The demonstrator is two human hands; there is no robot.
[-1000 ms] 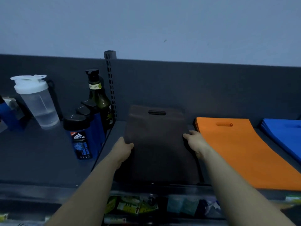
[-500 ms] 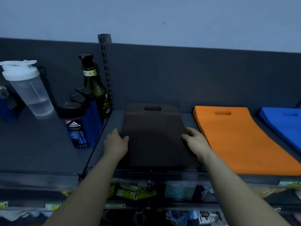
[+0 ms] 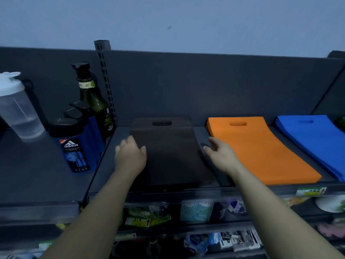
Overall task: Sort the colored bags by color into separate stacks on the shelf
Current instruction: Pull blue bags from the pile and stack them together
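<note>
One view on record: a wide-angle camera worn on the person's head. It stands before the shelf (image 3: 119, 136) and faces forward and down, with the brown bag stack (image 3: 168, 152) lying near frame centre. Range is close: the left hand (image 3: 130, 156) and right hand (image 3: 221, 156) reach either flank of that stack, forearms entering from the bottom edge. Right of the stack, the orange stack (image 3: 261, 150) shows whole and the blue stack (image 3: 317, 141) is cut by the frame edge. Left of it stand the slotted upright (image 3: 106, 85) and bottles (image 3: 93, 101). Above it are the back panel and wall; below it, lower shelf tiers.
</note>
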